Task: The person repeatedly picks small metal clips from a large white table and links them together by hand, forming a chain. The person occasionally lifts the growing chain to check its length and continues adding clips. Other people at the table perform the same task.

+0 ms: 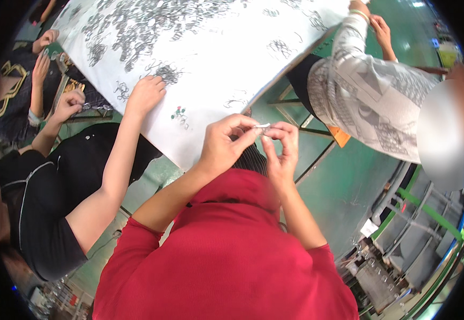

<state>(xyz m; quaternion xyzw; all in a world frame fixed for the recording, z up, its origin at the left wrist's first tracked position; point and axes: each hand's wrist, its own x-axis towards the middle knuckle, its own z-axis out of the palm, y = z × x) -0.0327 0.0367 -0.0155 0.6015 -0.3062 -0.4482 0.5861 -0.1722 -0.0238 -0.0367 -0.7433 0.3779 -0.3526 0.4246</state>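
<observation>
Above the near corner of the white table [205,90], my left hand [221,143] and my right hand [281,152] come together in front of my red top. Between their fingertips they pinch a small, thin, pale shiny piece [262,126]; its exact kind is too small to make out. Both hands are closed on it, thumbs against fingers. On the table lies a large spread of small dark looped pieces [146,24], with smaller heaps around it. A few tiny green and red pieces [178,112] lie nearest to my left hand.
At my left, a person in black rests a hand [147,95] beside a small heap of dark looped pieces [166,73]. Other people's hands show at the far left. A person in a patterned grey top [370,96] is at the right edge. Metal racks [418,224] stand lower right.
</observation>
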